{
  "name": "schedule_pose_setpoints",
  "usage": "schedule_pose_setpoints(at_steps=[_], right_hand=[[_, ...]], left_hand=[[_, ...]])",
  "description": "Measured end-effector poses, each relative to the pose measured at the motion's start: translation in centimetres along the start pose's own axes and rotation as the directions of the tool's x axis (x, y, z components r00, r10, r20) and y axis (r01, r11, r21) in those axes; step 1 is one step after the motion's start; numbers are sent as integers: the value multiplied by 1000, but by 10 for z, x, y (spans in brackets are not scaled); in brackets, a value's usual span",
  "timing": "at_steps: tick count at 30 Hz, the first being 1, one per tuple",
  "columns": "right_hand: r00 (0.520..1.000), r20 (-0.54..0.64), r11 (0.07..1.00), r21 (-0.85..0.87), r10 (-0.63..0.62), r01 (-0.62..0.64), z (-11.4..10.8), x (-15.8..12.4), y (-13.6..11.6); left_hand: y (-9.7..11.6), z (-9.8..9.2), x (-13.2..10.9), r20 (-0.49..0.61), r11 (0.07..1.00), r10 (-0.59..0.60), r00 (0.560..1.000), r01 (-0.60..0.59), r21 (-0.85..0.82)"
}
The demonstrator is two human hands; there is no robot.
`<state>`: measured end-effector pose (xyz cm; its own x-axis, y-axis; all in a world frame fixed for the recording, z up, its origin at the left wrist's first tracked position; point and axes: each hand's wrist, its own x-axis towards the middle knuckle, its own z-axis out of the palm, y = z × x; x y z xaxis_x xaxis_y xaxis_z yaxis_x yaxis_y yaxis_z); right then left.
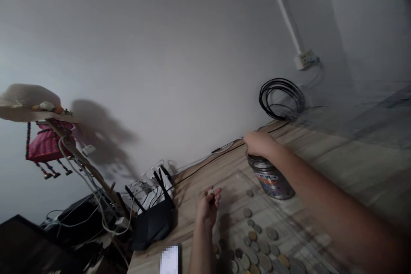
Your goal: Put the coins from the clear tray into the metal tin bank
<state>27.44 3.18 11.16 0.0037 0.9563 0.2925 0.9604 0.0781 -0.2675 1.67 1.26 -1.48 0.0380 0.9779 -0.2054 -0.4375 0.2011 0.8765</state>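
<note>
Palm up above the table, my left hand [209, 207] has its fingers curled in around a small pale piece that looks like a coin. My right hand [259, 144] is bent over the mouth of a metal tin can [272, 182] with a worn printed label. Its fingers dip at the rim and are hidden, so what they hold does not show. Below and between my forearms lie several loose coins [263, 247], silver and brass coloured, spread over a clear sheet. One coin [250, 193] lies apart, close to the can.
At the left stand a black router [154, 224] and a phone [169, 260] with a bright screen. A straw hat [30, 102] and a pink woven bag [49, 143] hang from a wooden stand. Coiled black cable [281, 98] leans on the wall below a power socket [305, 59].
</note>
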Motion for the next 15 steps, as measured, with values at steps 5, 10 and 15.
schedule_pose_setpoints(at_steps=[5,10,15], right_hand=[[960,-9,957,73,-281,281,17,-18,-53],[852,247,887,130,-461,442,64,-33,-100],[860,324,917,67,-393,394,57,-33,-105]], left_hand=[[-5,2,-3,227,978,75,971,-116,173],[-5,5,-8,357,959,123,926,-203,196],[-4,5,-9,333,968,58,941,-135,214]])
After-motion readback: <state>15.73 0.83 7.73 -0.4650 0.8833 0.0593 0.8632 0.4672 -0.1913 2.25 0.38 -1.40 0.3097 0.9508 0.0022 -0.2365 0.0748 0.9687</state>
